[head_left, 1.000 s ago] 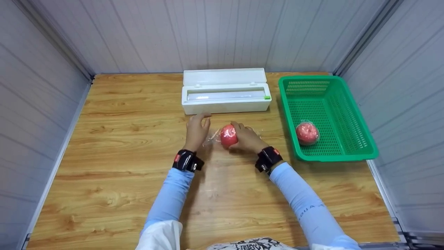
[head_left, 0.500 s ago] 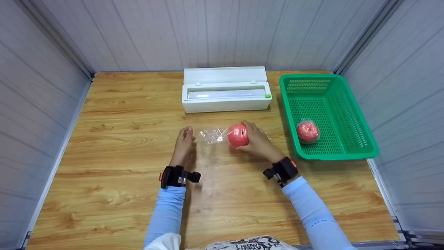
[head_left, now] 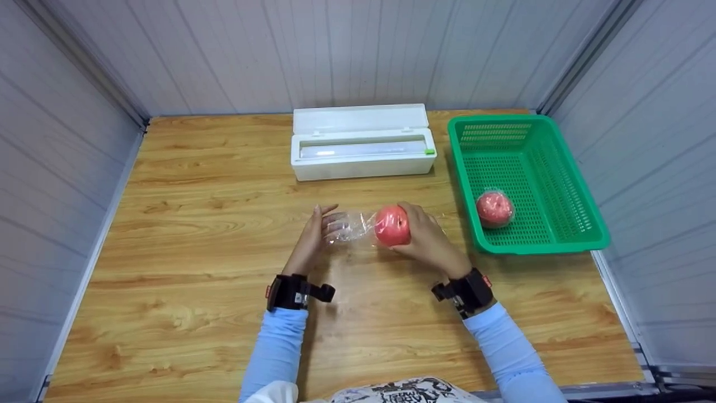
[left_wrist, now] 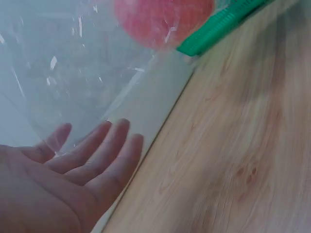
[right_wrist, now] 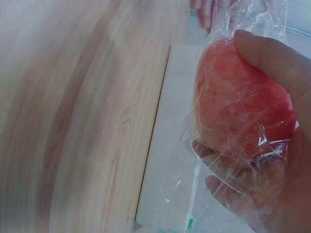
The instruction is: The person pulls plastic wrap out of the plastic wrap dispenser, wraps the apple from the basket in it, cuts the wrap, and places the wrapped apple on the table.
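Red apple (head_left: 391,225) sits mid-table, half wrapped in cling film (head_left: 348,226), gripped by the right hand (head_left: 428,240) with fingers curled round it. At its nine o'clock, the left hand (head_left: 314,238) holds straight fingers against the film's loose tail.

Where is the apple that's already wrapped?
In the head view the wrapped apple lies inside the green basket at the table's right edge, right of the right hand.

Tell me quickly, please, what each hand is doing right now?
Left hand: open, fingers straight at the cling film.
Right hand: holding the film-covered apple.
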The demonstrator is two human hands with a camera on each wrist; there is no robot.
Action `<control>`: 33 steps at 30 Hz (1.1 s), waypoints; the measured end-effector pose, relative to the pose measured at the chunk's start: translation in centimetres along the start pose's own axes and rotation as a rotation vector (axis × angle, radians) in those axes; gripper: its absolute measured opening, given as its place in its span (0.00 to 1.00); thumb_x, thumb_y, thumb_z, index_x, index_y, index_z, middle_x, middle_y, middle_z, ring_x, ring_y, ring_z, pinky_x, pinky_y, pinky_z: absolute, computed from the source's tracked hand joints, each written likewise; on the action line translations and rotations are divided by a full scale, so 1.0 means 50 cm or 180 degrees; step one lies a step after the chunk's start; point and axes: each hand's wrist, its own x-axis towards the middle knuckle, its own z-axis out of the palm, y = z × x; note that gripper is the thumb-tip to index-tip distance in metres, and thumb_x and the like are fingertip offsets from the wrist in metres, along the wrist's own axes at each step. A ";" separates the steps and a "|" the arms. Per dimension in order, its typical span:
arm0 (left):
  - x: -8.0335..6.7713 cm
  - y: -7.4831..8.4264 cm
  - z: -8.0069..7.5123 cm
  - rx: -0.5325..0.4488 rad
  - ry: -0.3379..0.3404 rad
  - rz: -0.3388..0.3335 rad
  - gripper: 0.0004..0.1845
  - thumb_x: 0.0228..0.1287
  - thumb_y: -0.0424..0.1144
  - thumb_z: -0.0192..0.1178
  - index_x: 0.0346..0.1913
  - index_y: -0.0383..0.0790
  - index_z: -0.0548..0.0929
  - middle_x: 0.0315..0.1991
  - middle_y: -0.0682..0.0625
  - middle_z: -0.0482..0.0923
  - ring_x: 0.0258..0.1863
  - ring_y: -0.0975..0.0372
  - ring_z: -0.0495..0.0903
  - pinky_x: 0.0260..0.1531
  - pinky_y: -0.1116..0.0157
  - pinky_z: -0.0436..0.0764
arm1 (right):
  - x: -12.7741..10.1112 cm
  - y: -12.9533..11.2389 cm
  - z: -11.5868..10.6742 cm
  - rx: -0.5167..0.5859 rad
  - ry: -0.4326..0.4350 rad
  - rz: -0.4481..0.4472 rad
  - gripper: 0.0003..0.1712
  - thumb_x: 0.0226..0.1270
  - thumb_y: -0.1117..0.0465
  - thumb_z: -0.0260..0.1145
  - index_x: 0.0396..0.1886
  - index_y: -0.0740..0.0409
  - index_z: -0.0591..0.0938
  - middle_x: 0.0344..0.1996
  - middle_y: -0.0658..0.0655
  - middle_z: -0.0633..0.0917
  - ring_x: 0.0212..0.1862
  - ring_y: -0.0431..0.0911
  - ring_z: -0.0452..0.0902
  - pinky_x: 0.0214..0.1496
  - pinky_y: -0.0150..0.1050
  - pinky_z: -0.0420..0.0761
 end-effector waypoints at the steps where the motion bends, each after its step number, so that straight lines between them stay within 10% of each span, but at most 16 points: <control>1: -0.002 0.000 0.005 0.0136 0.0018 0.0109 0.31 0.77 0.52 0.27 0.70 0.33 0.58 0.65 0.31 0.64 0.61 0.42 0.70 0.61 0.49 0.72 | -0.002 0.000 0.001 -0.0020 0.0006 0.0016 0.54 0.42 0.55 0.79 0.67 0.62 0.60 0.61 0.67 0.69 0.63 0.61 0.67 0.66 0.59 0.67; 8: -0.016 -0.001 0.036 0.1168 0.0582 0.0591 0.22 0.70 0.42 0.52 0.61 0.34 0.66 0.56 0.37 0.71 0.53 0.48 0.73 0.56 0.54 0.73 | -0.009 -0.005 0.012 -0.0241 0.0100 -0.0024 0.53 0.42 0.53 0.79 0.66 0.64 0.61 0.59 0.67 0.71 0.61 0.61 0.69 0.64 0.58 0.69; 17: -0.014 -0.011 0.049 0.1322 0.1059 0.0783 0.07 0.68 0.34 0.54 0.40 0.31 0.73 0.39 0.43 0.75 0.39 0.58 0.75 0.43 0.66 0.76 | -0.016 -0.013 0.022 -0.0140 0.0177 -0.0154 0.53 0.43 0.51 0.79 0.65 0.65 0.62 0.59 0.68 0.71 0.61 0.59 0.69 0.67 0.58 0.66; 33: -0.011 -0.008 0.043 0.1572 0.1509 0.1417 0.06 0.71 0.34 0.50 0.41 0.32 0.71 0.26 0.47 0.72 0.25 0.63 0.69 0.24 0.73 0.69 | -0.033 -0.045 0.018 0.0184 0.0343 -0.0271 0.53 0.42 0.49 0.79 0.66 0.61 0.63 0.60 0.64 0.72 0.62 0.57 0.69 0.65 0.55 0.70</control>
